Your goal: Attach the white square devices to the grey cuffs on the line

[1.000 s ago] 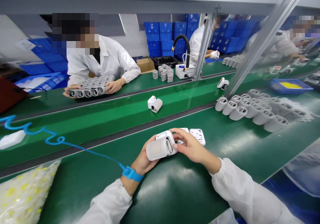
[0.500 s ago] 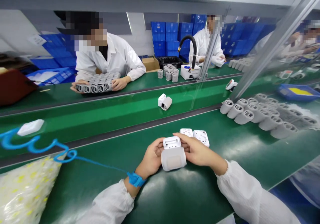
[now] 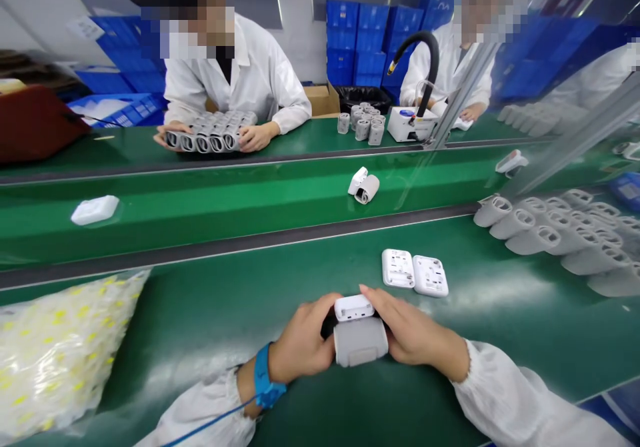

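Between my two hands is a white device (image 3: 355, 308) with a rolled grey cuff (image 3: 361, 342) on its near side. My left hand (image 3: 306, 338) wraps round the left side of both, and a blue wrist strap (image 3: 265, 377) with a cord sits on that wrist. From the right, my right hand (image 3: 411, 329) grips the same unit, fingers along the device's top edge and the cuff's side. Just beyond, two white housings (image 3: 399, 268) (image 3: 431, 276) lie side by side on the green bench.
A bag of yellow-and-white pieces (image 3: 65, 347) lies at left. Rolled grey cuffs (image 3: 535, 239) stand at right. On the green belt (image 3: 225, 200) are a white device (image 3: 95, 210) and a device with cuff (image 3: 367, 189). Co-workers sit opposite, one holding cuffs (image 3: 210, 132).
The view has shifted, and the held device and cuff are tilted differently, the device's face less visible. The two housings now show in full. The blue cord hangs lower, toward the bottom edge.
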`<state>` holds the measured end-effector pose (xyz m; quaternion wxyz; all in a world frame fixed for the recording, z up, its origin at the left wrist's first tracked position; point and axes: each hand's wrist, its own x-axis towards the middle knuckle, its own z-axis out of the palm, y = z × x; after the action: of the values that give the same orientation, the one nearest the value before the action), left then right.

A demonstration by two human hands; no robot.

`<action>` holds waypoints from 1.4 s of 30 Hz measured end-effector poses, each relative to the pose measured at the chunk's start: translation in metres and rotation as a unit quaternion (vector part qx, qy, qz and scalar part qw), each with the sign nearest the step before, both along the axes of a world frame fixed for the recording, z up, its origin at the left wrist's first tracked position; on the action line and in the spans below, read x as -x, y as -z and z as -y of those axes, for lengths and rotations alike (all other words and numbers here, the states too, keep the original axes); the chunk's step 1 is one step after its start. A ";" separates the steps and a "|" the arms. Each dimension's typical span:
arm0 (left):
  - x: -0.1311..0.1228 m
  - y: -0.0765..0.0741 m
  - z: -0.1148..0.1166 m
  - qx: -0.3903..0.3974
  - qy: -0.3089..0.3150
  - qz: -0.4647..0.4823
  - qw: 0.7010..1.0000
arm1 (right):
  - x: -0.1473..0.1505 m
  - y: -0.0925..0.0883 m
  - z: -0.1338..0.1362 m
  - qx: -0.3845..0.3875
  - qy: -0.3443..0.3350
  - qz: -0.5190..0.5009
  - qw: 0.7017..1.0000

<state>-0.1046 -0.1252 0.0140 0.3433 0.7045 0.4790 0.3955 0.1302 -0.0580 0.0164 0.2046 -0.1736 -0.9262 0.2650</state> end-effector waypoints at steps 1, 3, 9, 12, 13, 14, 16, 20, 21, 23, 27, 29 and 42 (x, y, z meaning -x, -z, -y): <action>-0.001 0.000 -0.001 0.006 -0.009 0.012 1.000 | 0.001 0.003 0.001 -0.003 0.005 -0.003 1.000; -0.002 0.001 -0.002 0.022 -0.032 0.046 0.998 | 0.004 0.008 0.002 0.001 0.015 -0.014 1.000; -0.006 0.003 -0.007 0.016 -0.064 0.057 0.996 | 0.011 0.017 0.001 0.041 0.047 -0.043 0.997; -0.007 0.002 -0.009 0.007 -0.057 0.055 0.997 | 0.013 0.015 -0.003 0.052 0.052 -0.051 0.996; -0.008 0.002 -0.011 0.008 -0.054 0.063 0.997 | 0.013 0.013 -0.006 0.055 0.048 -0.053 0.996; -0.008 0.002 -0.012 0.012 -0.051 0.073 0.996 | 0.012 0.011 -0.008 0.059 0.042 -0.054 0.996; -0.007 0.002 -0.014 0.020 -0.044 0.088 0.995 | 0.010 0.007 -0.014 0.072 0.027 -0.048 0.996; -0.004 0.005 -0.017 0.016 -0.018 0.080 0.996 | 0.005 0.004 -0.023 0.095 0.014 -0.029 0.995; -0.004 0.006 -0.017 0.018 -0.012 0.084 0.996 | 0.005 0.004 -0.023 0.095 0.013 -0.028 0.995; -0.005 0.007 -0.018 0.032 -0.006 0.107 0.994 | 0.006 0.006 -0.022 0.091 0.017 -0.032 0.995; -0.009 0.007 -0.019 0.044 -0.031 0.140 0.989 | 0.011 0.012 -0.017 0.075 0.039 -0.041 0.996; -0.011 0.006 -0.019 0.037 -0.042 0.128 0.990 | 0.013 0.015 -0.015 0.068 0.052 -0.046 0.995; 0.005 0.002 -0.035 0.031 0.007 0.042 0.999 | 0.020 0.008 -0.003 0.027 0.107 -0.042 0.993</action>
<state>-0.1095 -0.0897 0.0116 0.3877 0.6797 0.4707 0.4076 0.1103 -0.0555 0.0084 0.2657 -0.2655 -0.8854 0.2737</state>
